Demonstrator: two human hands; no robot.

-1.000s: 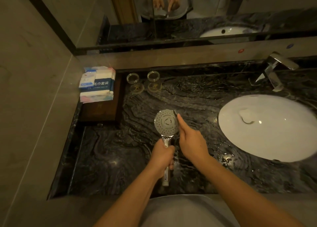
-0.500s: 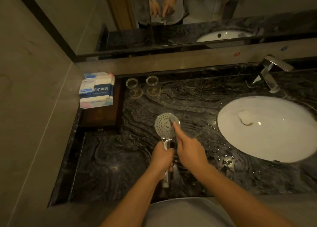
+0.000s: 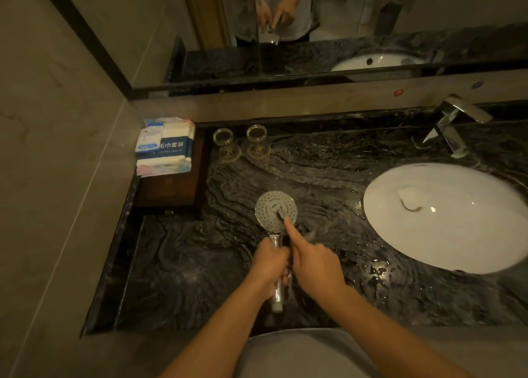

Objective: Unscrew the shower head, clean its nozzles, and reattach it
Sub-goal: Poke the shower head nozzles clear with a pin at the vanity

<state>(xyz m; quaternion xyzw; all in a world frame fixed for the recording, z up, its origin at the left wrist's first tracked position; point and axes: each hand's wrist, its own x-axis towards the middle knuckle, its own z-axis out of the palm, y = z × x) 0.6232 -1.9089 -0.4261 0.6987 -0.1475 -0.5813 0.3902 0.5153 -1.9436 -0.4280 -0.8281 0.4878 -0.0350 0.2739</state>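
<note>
The shower head faces up over the dark marble counter near its front edge, left of the white basin. The left hand grips its chrome handle; the right hand pinches a small brush against the nozzles.

Shower head: round grey nozzle face on a chrome handle, detached, face up toward the camera, handle pointing back toward the person. Held above the dark marbled surface, left of the white basin. A small dark brush lies against the face, just right of centre.
</note>
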